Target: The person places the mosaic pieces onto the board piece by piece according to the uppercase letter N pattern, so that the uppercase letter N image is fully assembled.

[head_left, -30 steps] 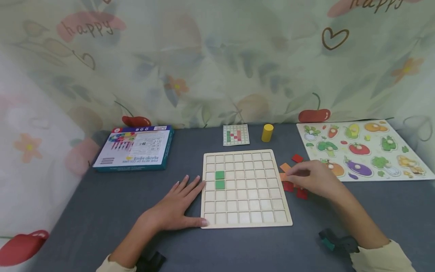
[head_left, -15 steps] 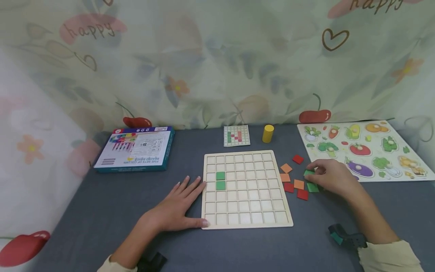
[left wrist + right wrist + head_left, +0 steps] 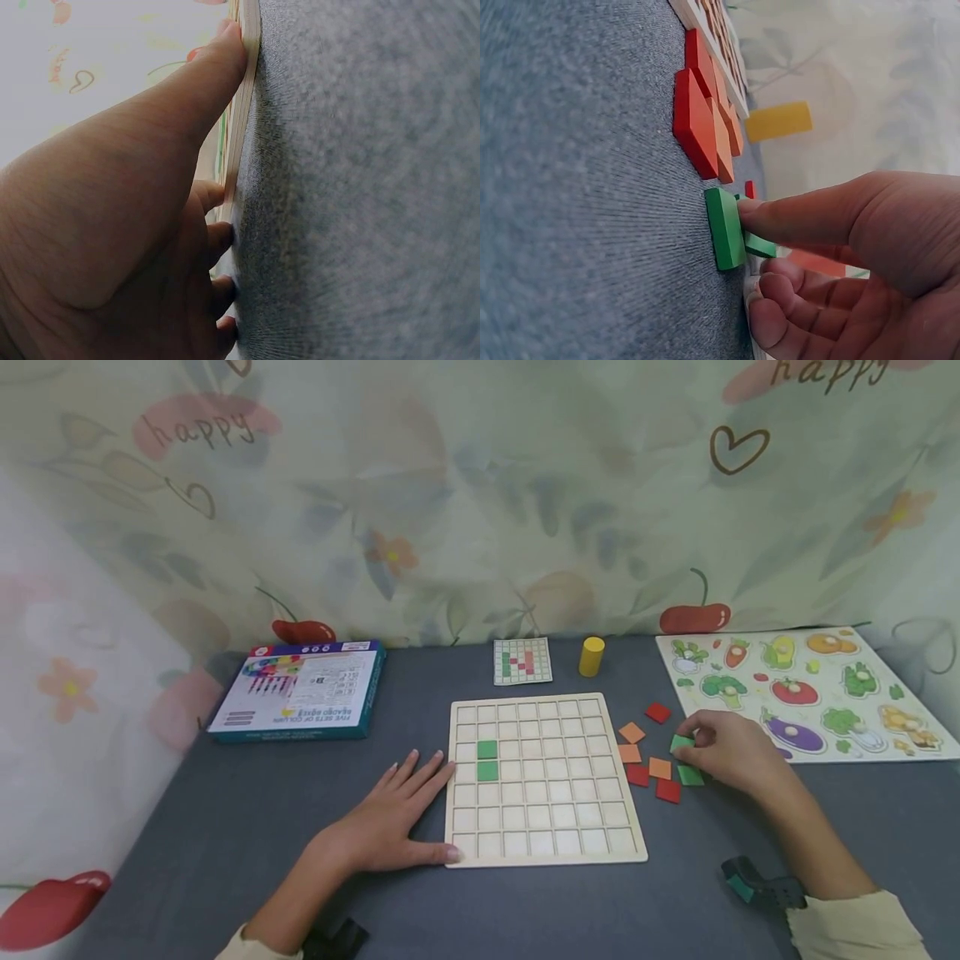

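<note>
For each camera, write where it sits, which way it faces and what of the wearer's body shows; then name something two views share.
Head: on the head, facing forward and down at the board; left hand, right hand and forearms show.
Left wrist: on that wrist, facing the board's edge; left hand shows.
Right wrist: on that wrist, facing green tiles; right hand shows.
Head and right wrist share: yellow cylinder.

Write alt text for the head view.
A person's right hand pinches a green tile beside red tiles and orange tiles; the left hand touches a wooden grid board holding two more green tiles.
</note>
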A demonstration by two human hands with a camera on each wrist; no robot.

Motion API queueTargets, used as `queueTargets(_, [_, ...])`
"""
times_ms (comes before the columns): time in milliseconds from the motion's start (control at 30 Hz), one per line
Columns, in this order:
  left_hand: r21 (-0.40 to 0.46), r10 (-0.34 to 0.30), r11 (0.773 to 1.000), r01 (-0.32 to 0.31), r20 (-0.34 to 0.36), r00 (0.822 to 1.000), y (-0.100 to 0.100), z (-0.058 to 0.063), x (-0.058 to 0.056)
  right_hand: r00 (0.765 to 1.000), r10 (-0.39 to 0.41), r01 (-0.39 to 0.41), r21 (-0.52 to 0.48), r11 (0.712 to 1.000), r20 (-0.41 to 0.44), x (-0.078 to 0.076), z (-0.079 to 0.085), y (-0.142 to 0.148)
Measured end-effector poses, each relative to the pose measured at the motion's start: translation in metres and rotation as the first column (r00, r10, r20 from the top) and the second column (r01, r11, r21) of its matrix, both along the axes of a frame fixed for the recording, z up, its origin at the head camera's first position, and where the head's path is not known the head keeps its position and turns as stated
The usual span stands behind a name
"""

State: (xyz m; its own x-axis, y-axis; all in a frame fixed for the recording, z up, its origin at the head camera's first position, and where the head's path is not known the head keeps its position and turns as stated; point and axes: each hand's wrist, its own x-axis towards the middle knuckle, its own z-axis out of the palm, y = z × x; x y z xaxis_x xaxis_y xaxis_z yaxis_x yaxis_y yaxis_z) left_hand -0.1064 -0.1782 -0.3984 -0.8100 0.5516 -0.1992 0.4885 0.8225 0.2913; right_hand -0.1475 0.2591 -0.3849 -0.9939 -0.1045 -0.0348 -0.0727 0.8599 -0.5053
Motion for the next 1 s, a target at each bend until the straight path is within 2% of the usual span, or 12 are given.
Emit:
queueTargets(233, [-0.007, 0.007, 1.000, -0.007, 0.004, 1.000, 0.000, 0.000, 0.001, 1.000, 0.009, -0.009, -0.031, 0.999, -0.007, -0.001, 0.000, 0.001])
queueTargets(433, [-0.006, 0.002, 1.000, -0.002, -0.001, 1.000, 0.000, 0.000, 0.000, 1.000, -0.008, 0.008, -0.104, 0.995, -0.004, 0.000, 0.002, 0.003])
queueTargets(700, [0.002, 0.000, 1.000, 0.000, 0.002, 1.000, 0.001, 0.002, 0.001, 0.998, -0.020, 0.034, -0.244, 0.969, 0.060, 0.000, 0.006, 0.001])
queueTargets(1000, [-0.002, 0.001, 1.000, -0.001, -0.001, 1.000, 0.000, 0.000, 0.000, 0.995, 0.018, 0.011, -0.274, 0.962, 0.100, -0.005, 0.012, -0.009])
